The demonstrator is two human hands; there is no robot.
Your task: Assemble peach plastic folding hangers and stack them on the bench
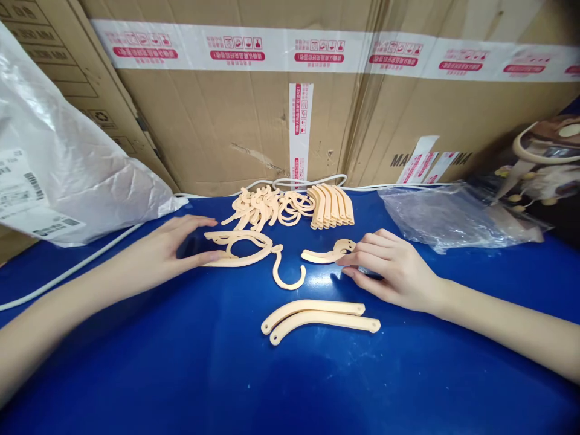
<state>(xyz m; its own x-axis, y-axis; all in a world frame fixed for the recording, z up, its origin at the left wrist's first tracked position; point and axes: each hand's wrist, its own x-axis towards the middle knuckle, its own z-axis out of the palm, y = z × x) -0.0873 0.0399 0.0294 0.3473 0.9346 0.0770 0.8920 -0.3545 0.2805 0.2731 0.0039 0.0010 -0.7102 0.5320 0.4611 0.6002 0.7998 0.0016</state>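
Observation:
A folded cream plastic hanger [244, 261] with its hook [290, 285] lies on the blue table. My left hand [179, 241] is at its left end, thumb and fingers apart; the thumb touches the lower arm, while the forefinger reaches past the upper one. My right hand [392, 266] has its fingers closed at a small curved hanger part [319, 257], its fingertips covering the right end. Behind those fingers a rounded end with small holes [345, 245] shows; whether it belongs to the same part I cannot tell. Two loose hanger arms [317, 317] lie side by side in front.
At the back are a pile of small curved parts [256, 205], several hooks [294, 208] and a row of hanger arms [330, 205]. Cardboard boxes [217, 115] wall off the far edge. A white parcel bag [81, 169] stands left; a clear plastic bag [453, 217] lies right.

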